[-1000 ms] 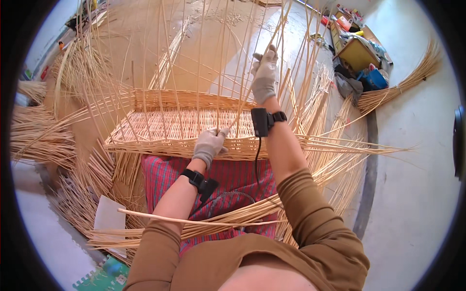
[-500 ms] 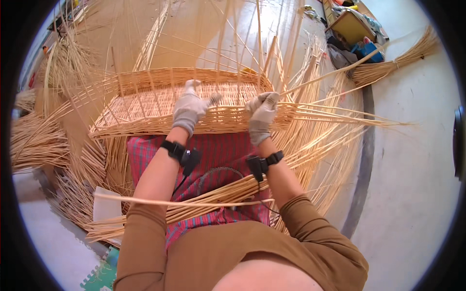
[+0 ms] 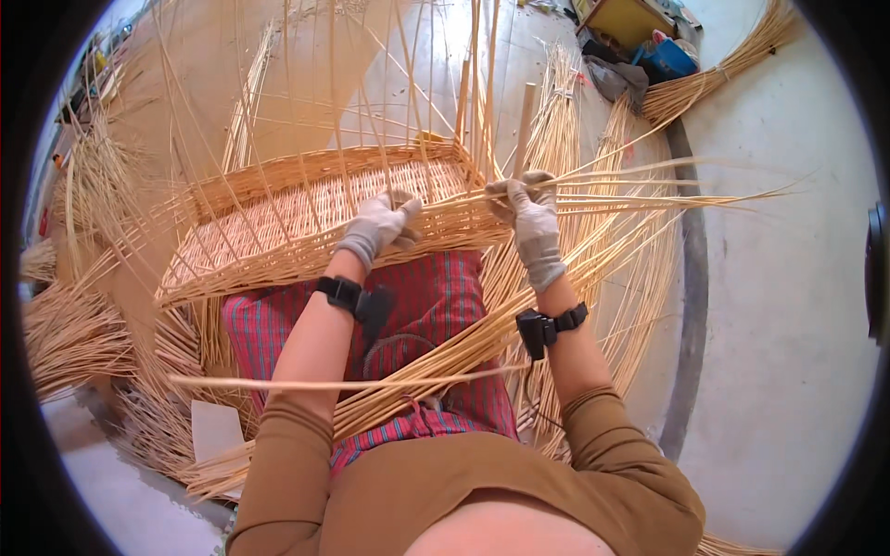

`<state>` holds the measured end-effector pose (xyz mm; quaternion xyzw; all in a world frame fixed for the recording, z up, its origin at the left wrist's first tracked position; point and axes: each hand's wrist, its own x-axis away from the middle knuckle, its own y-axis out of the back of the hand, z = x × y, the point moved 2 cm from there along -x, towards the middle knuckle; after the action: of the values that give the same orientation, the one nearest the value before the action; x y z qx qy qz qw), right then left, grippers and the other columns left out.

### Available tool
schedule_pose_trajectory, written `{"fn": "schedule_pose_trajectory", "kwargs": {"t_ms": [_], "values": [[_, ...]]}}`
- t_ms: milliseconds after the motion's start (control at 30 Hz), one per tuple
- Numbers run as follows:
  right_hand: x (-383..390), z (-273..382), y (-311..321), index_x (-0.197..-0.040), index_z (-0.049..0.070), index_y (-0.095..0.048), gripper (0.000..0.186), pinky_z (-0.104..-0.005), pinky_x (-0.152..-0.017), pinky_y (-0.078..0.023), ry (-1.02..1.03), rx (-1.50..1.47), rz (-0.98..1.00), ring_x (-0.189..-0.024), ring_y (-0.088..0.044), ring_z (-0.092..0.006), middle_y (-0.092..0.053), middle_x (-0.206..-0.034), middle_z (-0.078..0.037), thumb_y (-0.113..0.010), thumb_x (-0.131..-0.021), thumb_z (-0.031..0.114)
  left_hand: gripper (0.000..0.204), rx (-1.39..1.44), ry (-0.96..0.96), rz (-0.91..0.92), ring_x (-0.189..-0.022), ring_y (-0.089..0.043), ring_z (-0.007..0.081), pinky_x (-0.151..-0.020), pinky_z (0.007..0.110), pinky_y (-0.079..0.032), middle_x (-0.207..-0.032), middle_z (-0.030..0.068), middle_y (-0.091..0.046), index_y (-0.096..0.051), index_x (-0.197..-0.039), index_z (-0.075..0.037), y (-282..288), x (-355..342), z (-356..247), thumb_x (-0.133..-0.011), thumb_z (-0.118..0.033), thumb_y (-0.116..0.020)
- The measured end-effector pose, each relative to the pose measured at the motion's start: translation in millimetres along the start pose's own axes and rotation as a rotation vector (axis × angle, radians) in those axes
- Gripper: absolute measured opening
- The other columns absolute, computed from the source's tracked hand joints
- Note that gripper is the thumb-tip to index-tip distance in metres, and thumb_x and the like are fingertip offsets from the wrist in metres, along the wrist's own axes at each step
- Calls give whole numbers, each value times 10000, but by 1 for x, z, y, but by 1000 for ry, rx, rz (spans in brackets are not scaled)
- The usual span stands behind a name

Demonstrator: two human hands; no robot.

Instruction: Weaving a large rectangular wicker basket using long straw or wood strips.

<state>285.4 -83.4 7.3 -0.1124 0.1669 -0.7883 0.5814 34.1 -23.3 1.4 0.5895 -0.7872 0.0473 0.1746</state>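
A shallow rectangular wicker basket [image 3: 306,199] rests across my lap, its left end lower and nearer than its right. Tall thin stakes rise from its walls. My left hand [image 3: 382,224], in a pale glove, is closed at the near wall with its fingers curled over the rim. At the right corner my right hand [image 3: 530,211], also gloved, closes around wicker rods [image 3: 649,201] whose loose ends stretch off to the right. A thicker upright stake [image 3: 524,130] stands just behind that hand. Its fingertips partly hide the rods.
A red plaid cloth [image 3: 445,287] covers my lap, with a bunch of cut rods [image 3: 417,371] lying across it. Bundles of wicker [image 3: 74,343] lie on the floor at left; another tied bundle [image 3: 723,79] is at far right, near a blue container [image 3: 669,60].
The basket has turned, its left end swinging nearer. My left hand has gone from open fingers to curled over the near rim. My right hand has shifted right along the rods.
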Motion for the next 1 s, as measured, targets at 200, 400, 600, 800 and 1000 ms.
{"fn": "schedule_pose_trajectory", "kwargs": {"t_ms": [200,400,600,800,1000], "values": [[-105,35,-142,-1422,74,-443,642,-419,-921,-538,338,1191,426,-1012,-694,-341,-637,-1236,-239,-725,-866,228,372,-45,23,-76,-440,-595,151,-398,316,-501,-715,77,-658,-640,-1071,-26,-13,-8,29,-999,-389,-610],[-216,30,-185,-1610,201,-159,878,-497,-839,-532,145,943,-136,-851,-683,-335,-695,-991,-181,-680,-932,403,473,-34,158,-117,-374,-556,160,-347,326,-451,-535,52,-571,-666,-973,-18,-7,-15,20,-994,-483,-581],[-145,48,-165,-1161,29,-590,243,-292,-532,-512,259,505,357,-545,-574,-140,-670,-708,-79,-495,-1037,215,454,-91,109,-122,-387,-533,136,-366,307,-442,-578,46,-588,-689,-1029,-31,-8,-14,20,-975,-477,-622],[-36,36,-26,-1096,43,-545,186,-338,-648,-552,675,536,-160,-587,-598,-169,-583,-656,-55,-490,-1055,216,280,5,111,-120,-409,-499,116,-363,301,-422,-636,41,-584,-660,-1029,-71,-15,-5,21,-912,-306,-758],[15,5,-5,-1095,37,-490,267,-365,-639,-550,358,-10,-169,-599,-595,-174,-491,-596,-25,-380,-1098,281,522,105,139,-261,-361,-464,100,-313,257,-370,-583,17,-570,-583,-1075,-68,-29,-9,0,-815,-449,-827]]}}
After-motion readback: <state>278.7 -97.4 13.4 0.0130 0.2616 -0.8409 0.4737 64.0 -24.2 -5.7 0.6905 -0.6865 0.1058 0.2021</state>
